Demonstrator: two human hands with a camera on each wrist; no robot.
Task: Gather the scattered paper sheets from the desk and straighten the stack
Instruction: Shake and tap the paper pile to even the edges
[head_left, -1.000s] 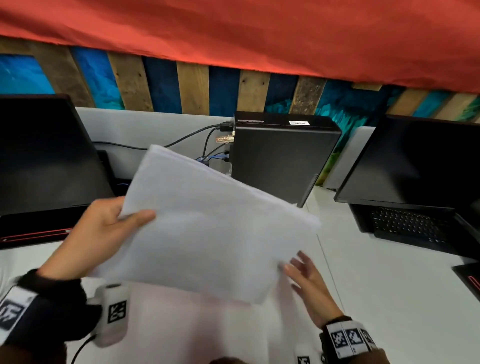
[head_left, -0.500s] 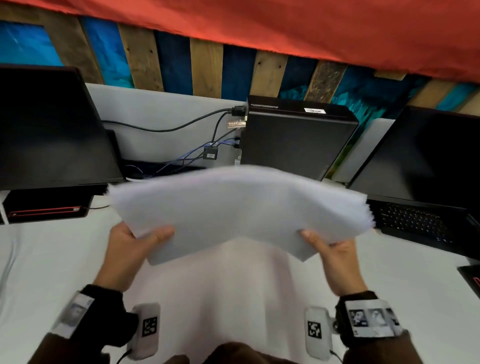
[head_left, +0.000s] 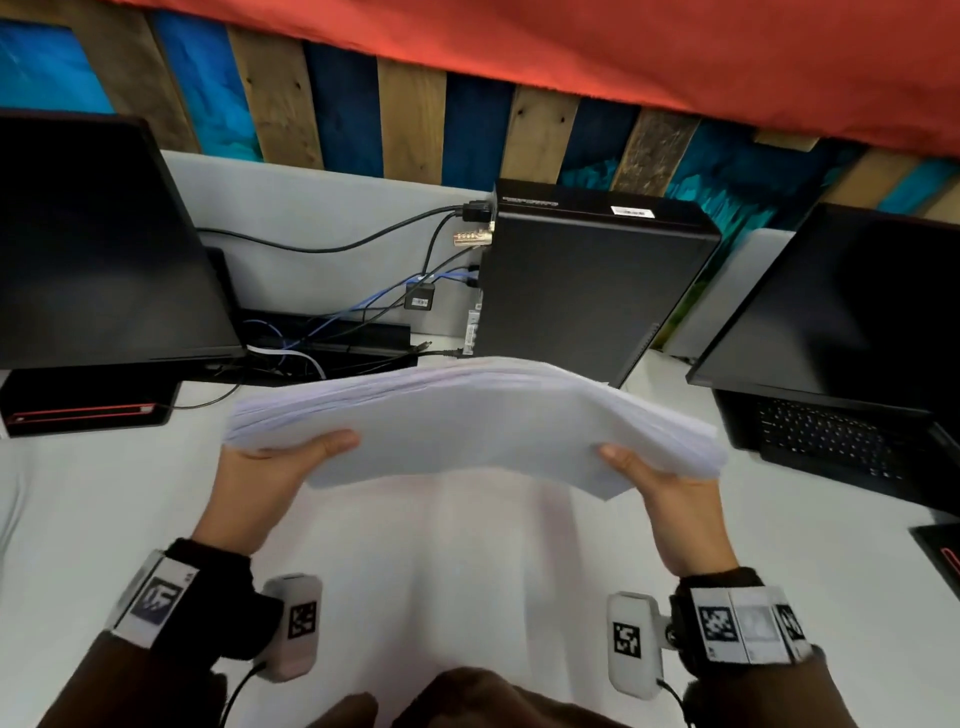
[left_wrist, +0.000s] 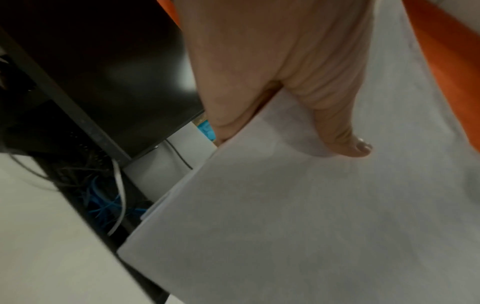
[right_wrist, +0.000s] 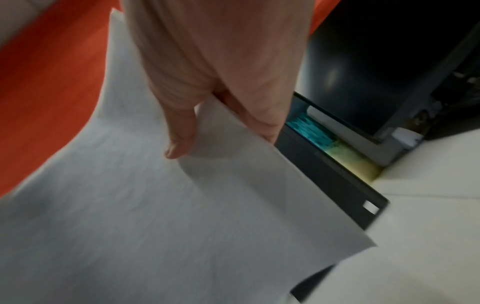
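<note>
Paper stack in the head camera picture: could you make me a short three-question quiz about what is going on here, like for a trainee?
1. True or false: the paper stack lies flat on the desk.
2. Which hands hold the stack? A) left only B) right only C) both
3. Fill in: right behind the stack stands a black ____ with cables plugged into it.

Key
1. False. It is held up above the desk, arched in the middle.
2. C. The left hand and the right hand each grip one end, thumb on top.
3. Computer.
</note>
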